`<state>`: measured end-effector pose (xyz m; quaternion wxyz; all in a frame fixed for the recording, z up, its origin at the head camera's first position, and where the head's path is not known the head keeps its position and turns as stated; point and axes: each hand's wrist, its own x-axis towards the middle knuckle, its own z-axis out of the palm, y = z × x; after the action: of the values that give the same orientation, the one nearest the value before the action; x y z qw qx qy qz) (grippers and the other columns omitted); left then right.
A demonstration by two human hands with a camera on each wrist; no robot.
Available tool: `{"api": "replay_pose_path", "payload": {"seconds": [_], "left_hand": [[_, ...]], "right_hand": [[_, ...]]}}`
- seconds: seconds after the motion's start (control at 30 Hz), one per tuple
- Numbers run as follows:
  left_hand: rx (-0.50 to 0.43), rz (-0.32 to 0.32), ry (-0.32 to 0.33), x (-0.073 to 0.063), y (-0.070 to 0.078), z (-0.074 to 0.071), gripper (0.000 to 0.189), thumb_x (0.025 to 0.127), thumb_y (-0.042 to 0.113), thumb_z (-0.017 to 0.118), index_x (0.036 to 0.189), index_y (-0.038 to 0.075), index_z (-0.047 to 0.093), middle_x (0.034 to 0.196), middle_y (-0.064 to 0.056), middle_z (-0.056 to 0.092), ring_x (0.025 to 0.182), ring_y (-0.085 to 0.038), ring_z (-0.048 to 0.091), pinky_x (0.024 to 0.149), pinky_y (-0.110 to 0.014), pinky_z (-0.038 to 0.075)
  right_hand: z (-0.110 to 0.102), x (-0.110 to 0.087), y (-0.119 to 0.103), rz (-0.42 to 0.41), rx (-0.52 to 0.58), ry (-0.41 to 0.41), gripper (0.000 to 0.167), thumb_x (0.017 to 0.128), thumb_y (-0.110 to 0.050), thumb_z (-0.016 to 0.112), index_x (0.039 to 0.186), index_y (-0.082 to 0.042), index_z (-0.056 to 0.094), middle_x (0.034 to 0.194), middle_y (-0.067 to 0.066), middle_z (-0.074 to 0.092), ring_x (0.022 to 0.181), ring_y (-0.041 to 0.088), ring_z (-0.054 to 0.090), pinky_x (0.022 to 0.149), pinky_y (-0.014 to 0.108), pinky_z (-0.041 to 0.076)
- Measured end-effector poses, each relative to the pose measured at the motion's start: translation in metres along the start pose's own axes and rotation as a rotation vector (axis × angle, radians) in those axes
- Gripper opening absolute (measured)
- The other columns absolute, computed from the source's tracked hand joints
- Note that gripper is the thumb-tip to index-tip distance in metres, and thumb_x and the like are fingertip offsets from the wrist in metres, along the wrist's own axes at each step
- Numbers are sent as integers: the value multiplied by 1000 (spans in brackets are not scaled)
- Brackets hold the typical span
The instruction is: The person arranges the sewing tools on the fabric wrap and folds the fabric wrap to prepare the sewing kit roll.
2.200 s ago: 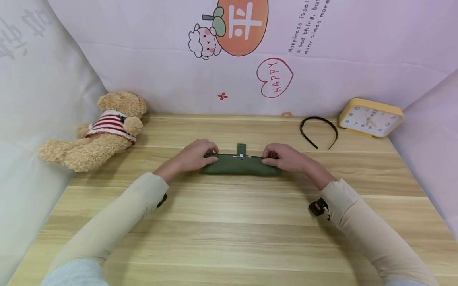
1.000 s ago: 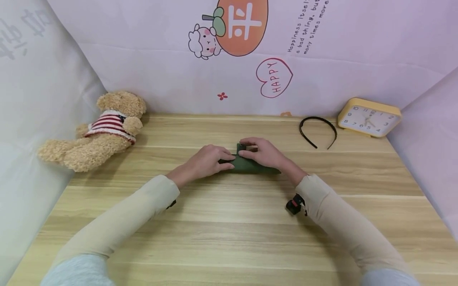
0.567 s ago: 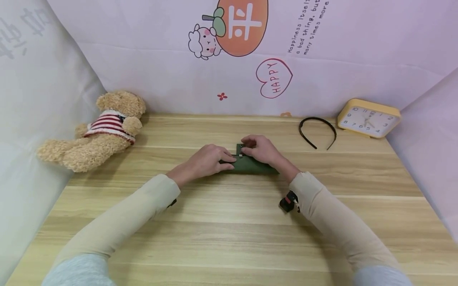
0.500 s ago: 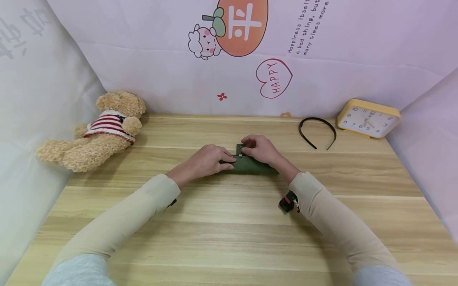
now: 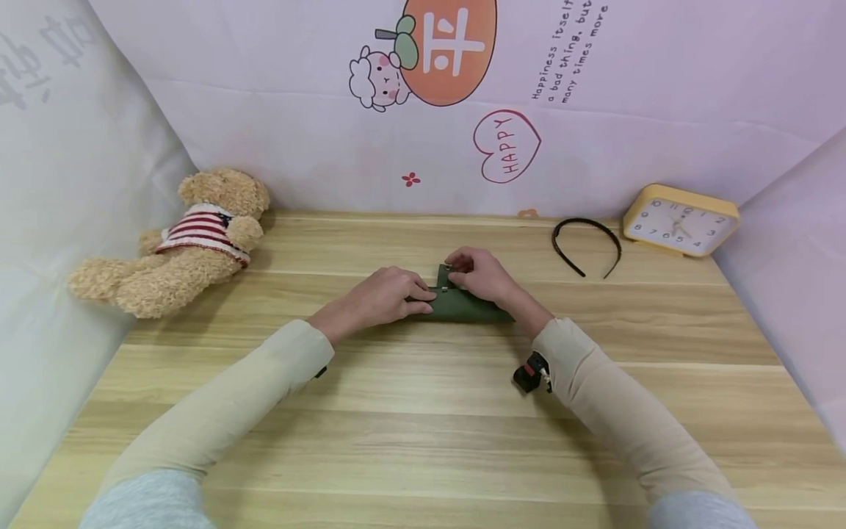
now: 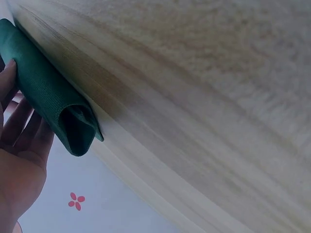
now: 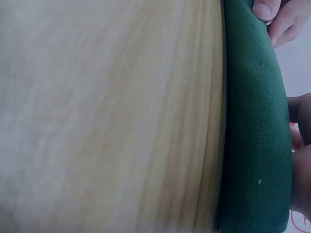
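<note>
A green fabric pouch (image 5: 465, 307) lies lengthwise across the table, its snap strap (image 5: 442, 276) sticking up from the far side. My left hand (image 5: 383, 297) grips the pouch left of the strap, thumb on the near face. In the left wrist view, the pouch (image 6: 46, 82) has a folded, hollow end, and the fingers of the left hand (image 6: 22, 170) reach behind it. My right hand (image 5: 481, 275) pinches the strap near its snap. The right wrist view has the pouch's woven side (image 7: 257, 121) in front, partly hiding the right hand (image 7: 303, 179).
At the left, a teddy bear (image 5: 205, 235) in a striped shirt leans near the wall cloth. A black headband (image 5: 584, 224) and a yellow clock (image 5: 681, 220) sit at the back right. Printed white cloth (image 5: 277, 132) bounds the wooden table (image 5: 423, 426).
Both hands have moved inward from the pouch's two ends. The left hand now grips beside the strap; the right hand has come to the strap and pinches it. Lately they have barely moved.
</note>
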<state>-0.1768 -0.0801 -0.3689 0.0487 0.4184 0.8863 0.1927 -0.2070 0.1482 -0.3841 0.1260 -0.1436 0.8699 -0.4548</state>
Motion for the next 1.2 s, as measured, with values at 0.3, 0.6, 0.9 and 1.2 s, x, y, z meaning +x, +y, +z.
{"api": "replay_pose_path", "payload": {"seconds": [0.3, 0.6, 0.9, 1.2], "left_hand": [[-32, -27, -13, -1, -1, -2, 30, 98, 28, 71, 122, 10, 75, 120, -9, 72, 114, -24, 67, 98, -38, 52], [-57, -29, -15, -1, -4, -1, 30, 98, 28, 70, 123, 11, 74, 122, -10, 71, 114, -24, 67, 98, -38, 52], [-61, -31, -18, 1, -5, -1, 30, 98, 28, 70, 123, 10, 74, 121, -10, 71, 113, -24, 67, 96, -37, 53], [-76, -30, -18, 1, -4, -2, 30, 98, 27, 71, 121, 9, 75, 120, -9, 72, 111, -23, 68, 94, -36, 54]], "right_hand": [[-5, -7, -1, -52, 117, 7, 25, 100, 0, 60, 124, 4, 63, 117, 20, 63, 103, 32, 63, 78, 33, 55], [-11, -13, -1, -163, 34, -38, 20, 97, -3, 66, 117, 1, 70, 105, 13, 69, 94, 25, 64, 81, 37, 51], [-11, -18, -1, -240, -18, -83, 20, 95, 0, 68, 114, 1, 73, 104, 11, 73, 96, 24, 67, 84, 40, 54], [-10, -21, 1, -304, -48, -108, 19, 95, 1, 67, 112, -1, 75, 109, 12, 73, 100, 26, 67, 88, 45, 54]]}}
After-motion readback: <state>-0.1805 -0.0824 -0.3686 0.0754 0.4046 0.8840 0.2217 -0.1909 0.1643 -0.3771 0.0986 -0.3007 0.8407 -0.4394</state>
